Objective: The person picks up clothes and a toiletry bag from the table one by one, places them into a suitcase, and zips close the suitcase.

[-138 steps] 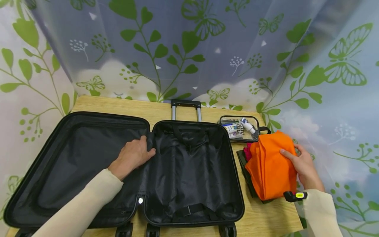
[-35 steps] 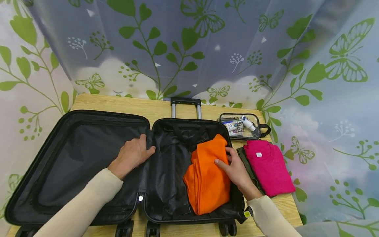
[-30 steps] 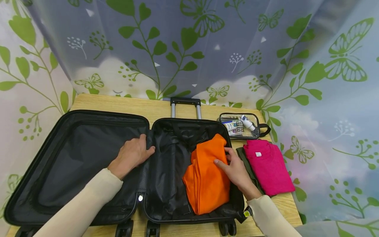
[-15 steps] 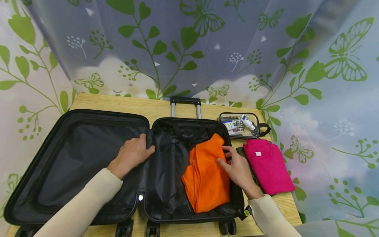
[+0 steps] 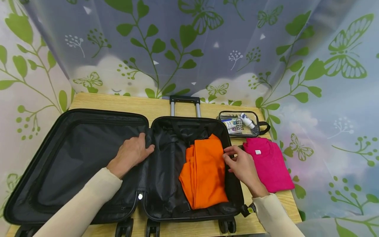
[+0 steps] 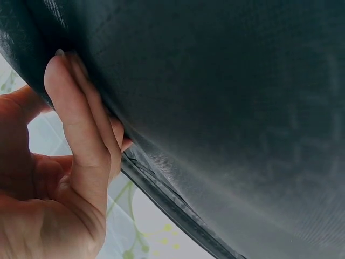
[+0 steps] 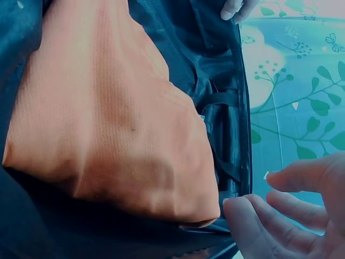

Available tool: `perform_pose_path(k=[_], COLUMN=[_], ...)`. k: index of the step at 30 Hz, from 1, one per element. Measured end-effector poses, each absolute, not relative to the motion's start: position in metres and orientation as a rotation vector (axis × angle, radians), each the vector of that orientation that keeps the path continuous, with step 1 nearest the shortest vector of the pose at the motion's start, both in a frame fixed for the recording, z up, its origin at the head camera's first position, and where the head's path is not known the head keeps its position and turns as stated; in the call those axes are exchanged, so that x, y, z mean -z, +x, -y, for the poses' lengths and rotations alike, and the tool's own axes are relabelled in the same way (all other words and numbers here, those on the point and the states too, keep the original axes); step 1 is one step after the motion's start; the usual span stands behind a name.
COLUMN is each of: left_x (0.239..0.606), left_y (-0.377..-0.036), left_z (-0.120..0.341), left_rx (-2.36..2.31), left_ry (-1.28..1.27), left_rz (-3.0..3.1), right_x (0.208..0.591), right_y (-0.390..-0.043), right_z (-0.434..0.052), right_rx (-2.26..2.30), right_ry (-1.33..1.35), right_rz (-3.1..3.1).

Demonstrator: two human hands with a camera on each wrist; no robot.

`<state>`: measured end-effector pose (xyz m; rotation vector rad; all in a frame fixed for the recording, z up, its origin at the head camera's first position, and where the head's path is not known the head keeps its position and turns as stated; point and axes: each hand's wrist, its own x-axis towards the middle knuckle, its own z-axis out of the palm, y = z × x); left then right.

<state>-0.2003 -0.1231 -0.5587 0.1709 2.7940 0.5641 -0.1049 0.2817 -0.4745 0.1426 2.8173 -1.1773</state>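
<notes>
Suitcase [image 5: 161, 174], spread wide, could shift if leaned on. Orange garment [image 5: 208, 174], inside its right half, may unfold if snagged. Left hand [image 5: 130, 153] rests straight fingers along the hinge edge [image 5: 143, 177]; right hand's [image 5: 243, 165] fingers, released, hover beside the cloth.

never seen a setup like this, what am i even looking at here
There is no machine: these are a person's bare left hand and right hand. The wide pictures come from a camera on the head, looking down; the two smaller ones come from a camera on each wrist. On the wooden table lies an open suitcase with folded orange cloth in one half. Beside it are a pink shirt and a clear pouch with a white bottle inside. The left hand touches the suitcase's inner edge; the right hand is beside the orange cloth and appears to hold nothing.
</notes>
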Motion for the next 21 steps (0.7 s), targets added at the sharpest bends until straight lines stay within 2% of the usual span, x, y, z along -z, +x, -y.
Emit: perform_pose_path(k=[21], left_x=[0.553], left_y=[-0.2], left_z=[0.122], left_rx=[-0.557], left_ry=[0.169], left_rz=[-2.773], right_x=[0.468], right_y=[-0.101], right_z=[-0.322], right_rx=[1.313], right_ry=[0.219], right_rz=[-2.788])
